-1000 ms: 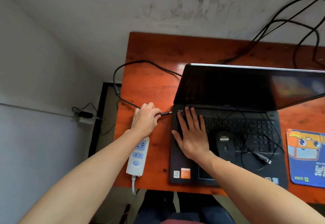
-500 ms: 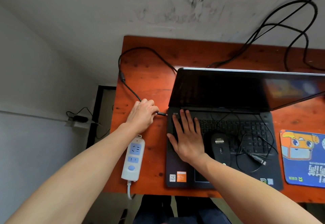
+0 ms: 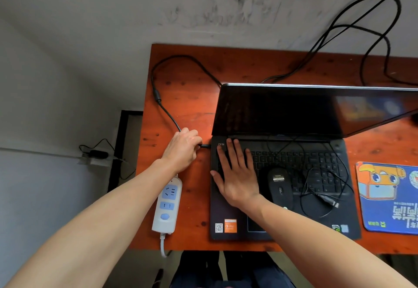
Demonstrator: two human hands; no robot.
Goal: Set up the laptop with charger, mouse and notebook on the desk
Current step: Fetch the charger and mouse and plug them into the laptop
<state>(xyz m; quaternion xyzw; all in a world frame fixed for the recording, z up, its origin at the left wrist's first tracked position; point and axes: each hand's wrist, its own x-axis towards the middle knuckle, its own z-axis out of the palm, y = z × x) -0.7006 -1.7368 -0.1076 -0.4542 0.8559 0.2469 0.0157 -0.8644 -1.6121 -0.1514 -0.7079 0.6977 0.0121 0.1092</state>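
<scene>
The left hand [image 3: 182,149] pinches the charger plug [image 3: 204,145], fingers curled round its back end. The plug's tip now meets the laptop's [image 3: 217,210] edge at its 9 o'clock side. A second ago there was bare desk [image 3: 192,84] between tip and laptop; that gap has closed. Whether the plug is fully seated I cannot tell from here.

The right hand [image 3: 237,179] lies flat, fingers straight and a little spread, on the keyboard's 9 o'clock end, as it did a second ago. I take it to be bracing the laptop against the push.

The cord [image 3: 168,115] loops off toward 11 o'clock and round behind the screen. The strip [image 3: 167,204] sits at the laptop's 8 o'clock, just beside the left wrist, with nothing plugged into the sockets I can see.

So the charger step looks nearly done at the laptop end. The mouse [image 3: 279,186] rests on the keys with its lead [image 3: 316,197] tangled loosely over them, so it has yet to go to the pad [image 3: 389,197] at 3 o'clock. I see no notebook anywhere.
</scene>
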